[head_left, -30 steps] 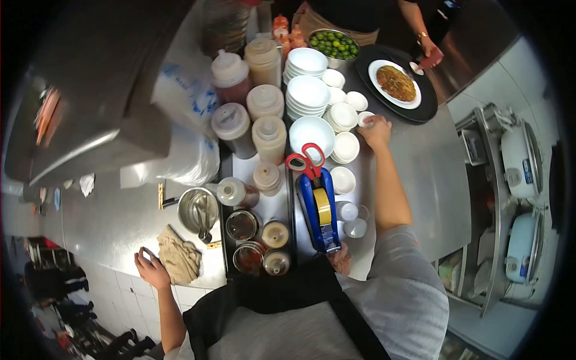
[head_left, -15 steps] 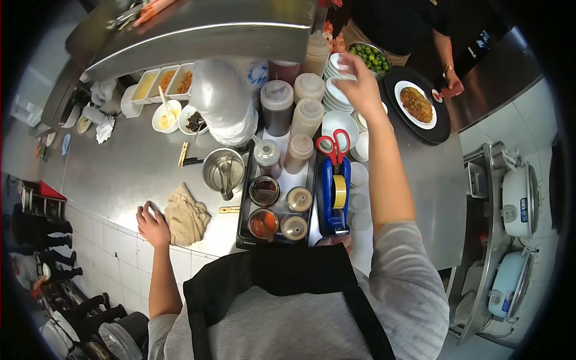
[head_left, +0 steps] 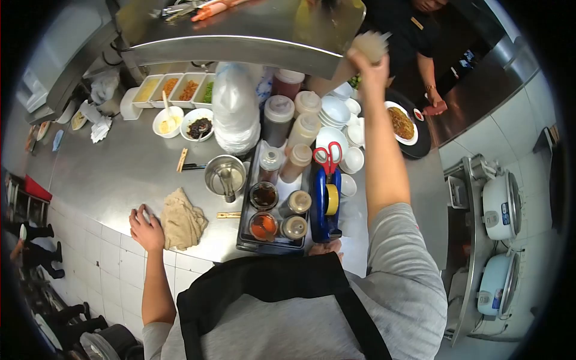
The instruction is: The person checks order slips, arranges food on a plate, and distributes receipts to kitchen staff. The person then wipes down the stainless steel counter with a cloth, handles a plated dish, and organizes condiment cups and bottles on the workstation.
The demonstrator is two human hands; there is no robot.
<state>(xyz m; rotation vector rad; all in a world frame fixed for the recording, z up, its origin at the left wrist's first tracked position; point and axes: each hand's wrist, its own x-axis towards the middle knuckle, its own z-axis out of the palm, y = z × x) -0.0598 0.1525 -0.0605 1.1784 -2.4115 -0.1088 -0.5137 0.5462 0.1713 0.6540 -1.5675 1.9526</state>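
My left hand [head_left: 146,229] lies flat on the steel counter's front edge, fingers apart, just left of a crumpled tan cloth [head_left: 183,219]. My right arm reaches up and away, and my right hand [head_left: 371,69] is closed around a pale squeeze bottle [head_left: 371,48], smeared by motion, near the right end of the overhead shelf. Below that hand stand stacked white bowls [head_left: 335,111]. A black tray [head_left: 273,245] in front of me holds several squeeze bottles [head_left: 297,162] and open jars of sauce [head_left: 263,226]. Beside it sits a blue tape dispenser [head_left: 327,210] with red-handled scissors [head_left: 327,156].
A steel shelf [head_left: 240,51] overhangs the back. A metal pot [head_left: 224,174], small food bowls [head_left: 197,125] and topping containers [head_left: 187,87] stand leftward. Across the counter a co-worker's hand [head_left: 434,103] is near a plate of food [head_left: 401,123]. Rice cookers [head_left: 501,204] stand at right.
My right hand has moved up, from above the stacked bowls to beside the shelf's end, and now has a squeeze bottle in it. My left hand stays by the cloth. The view has shifted slightly.
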